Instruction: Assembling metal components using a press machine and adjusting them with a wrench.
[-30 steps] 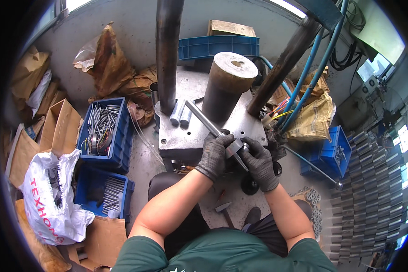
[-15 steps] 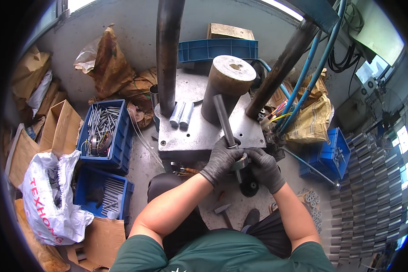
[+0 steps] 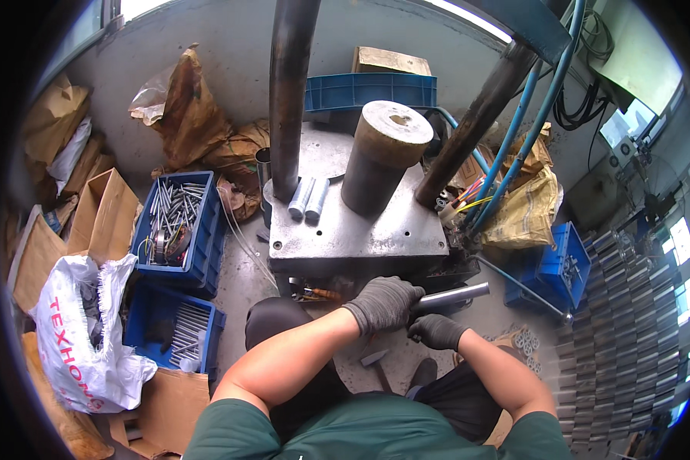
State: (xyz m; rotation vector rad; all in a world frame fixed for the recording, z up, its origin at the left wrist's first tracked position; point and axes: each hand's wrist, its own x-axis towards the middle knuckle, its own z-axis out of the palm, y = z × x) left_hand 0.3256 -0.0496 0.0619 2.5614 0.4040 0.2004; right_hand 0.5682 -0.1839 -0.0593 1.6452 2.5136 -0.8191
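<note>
A grey work glove covers my left hand [image 3: 386, 305], whose fingers are wrapped round a smooth metal rod [image 3: 458, 295]. The rod points to the right, in front of the press table [image 3: 353, 244], its left part hidden by that hand. Just below it is my right hand [image 3: 438, 332], gloved alike, with fingers curled in close to the rod. Whatever those fingers may hold is hidden. On the press table stands a thick steel cylinder [image 3: 376, 180] with a hole in its top. Two short silvery cylinders [image 3: 308, 199] lie side by side to its left.
Dark steel columns [image 3: 290, 100] rise from the press table. Blue crates with metal rods [image 3: 180, 222] and a white woven sack [image 3: 92, 337] stand at left. A hammer [image 3: 376, 360] lies on the floor between my legs. At right are a blue bin [image 3: 548, 264] and stacked metal cylinders [image 3: 621, 330].
The rod has swung from upright over the table edge to pointing right. Both hands have moved down toward me. A ring-shaped part seen between them no longer shows.
</note>
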